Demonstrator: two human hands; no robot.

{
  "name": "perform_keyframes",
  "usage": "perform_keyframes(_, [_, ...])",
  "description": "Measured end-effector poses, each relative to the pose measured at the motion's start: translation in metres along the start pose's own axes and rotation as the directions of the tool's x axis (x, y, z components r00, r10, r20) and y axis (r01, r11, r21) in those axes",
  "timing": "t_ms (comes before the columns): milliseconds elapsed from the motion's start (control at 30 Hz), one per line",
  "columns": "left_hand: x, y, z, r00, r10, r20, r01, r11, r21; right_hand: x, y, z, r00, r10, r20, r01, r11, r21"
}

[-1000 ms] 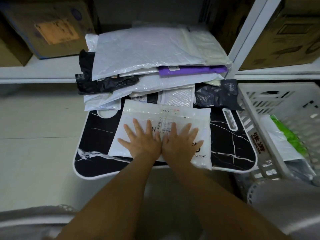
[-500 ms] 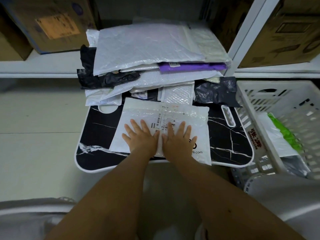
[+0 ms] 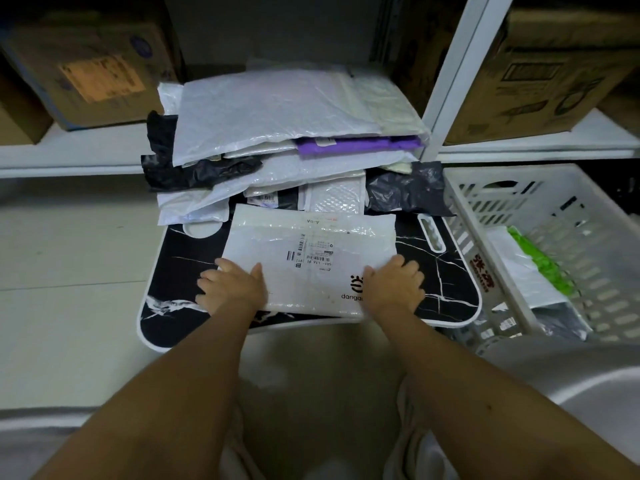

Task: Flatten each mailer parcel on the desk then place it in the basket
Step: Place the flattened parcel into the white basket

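Hands, left (image 3: pixel 232 287) and right (image 3: pixel 394 284), grip the side edges of the white bubble mailer parcel (image 3: pixel 311 261), thumbs on top. Slippery plastic (a loose pinch) could let it slide off the black marble-patterned desk (image 3: pixel 450 278) before reaching the white slotted plastic basket (image 3: pixel 519 209).

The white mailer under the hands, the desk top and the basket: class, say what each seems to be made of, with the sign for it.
White mailer: probably glossy plastic film over bubble padding; it shines, wrinkles and looks quilted.
Desk top: smooth board with a black marble-look print and white rim; likely laminate, not stone.
Basket: white moulded plastic, judging by its slotted walls.
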State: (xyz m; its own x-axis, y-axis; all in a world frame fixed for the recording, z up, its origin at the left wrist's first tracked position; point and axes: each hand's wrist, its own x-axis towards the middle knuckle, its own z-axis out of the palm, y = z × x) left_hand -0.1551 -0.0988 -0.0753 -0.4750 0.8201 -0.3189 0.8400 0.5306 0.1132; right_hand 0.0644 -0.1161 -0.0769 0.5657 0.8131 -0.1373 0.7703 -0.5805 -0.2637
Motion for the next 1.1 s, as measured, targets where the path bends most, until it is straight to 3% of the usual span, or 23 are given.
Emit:
perform_keyframes(167, [-0.005, 0.006, -0.01, 1.0, -0.014, -0.012, 0.013, 0.998, -0.068, 0.002, 0.0, -0.012, 0.972, 0.132, 0.195, -0.193, 0.921, 0.337])
perform_keyframes(300, [-0.011, 0.009, -0.018, 1.0, -0.026, 0.001, 0.026, 0.996, -0.086, 0.0, -0.004, -0.026, 0.958, 0.111, 0.264, -0.198, 0.922, 0.333])
perform_keyframes(500, [-0.024, 0.006, -0.042, 0.994, 0.067, -0.081, -0.081, 0.981, -0.175, 0.005, -0.008, -0.067, 0.979, 0.02, 0.204, -0.069, 0.969, 0.237])
perform_keyframes(700, [-0.05, 0.054, -0.069, 0.956, 0.218, -0.199, -0.255, 0.949, -0.184, 0.038, 0.013, -0.145, 0.995, -0.007, 0.097, -0.022, 0.956, 0.291])
perform_keyframes(967, [-0.115, 0.181, -0.065, 0.81, 0.556, -0.188, -0.585, 0.788, -0.19, 0.107, 0.13, -0.233, 0.982, 0.181, -0.06, -0.17, 0.973, 0.156])
perform_keyframes(1100, [-0.156, 0.247, -0.055, 0.706, 0.698, -0.121, -0.707, 0.683, -0.184, 0.126, 0.206, -0.248, 0.91, 0.363, -0.202, -0.35, 0.932, 0.095])
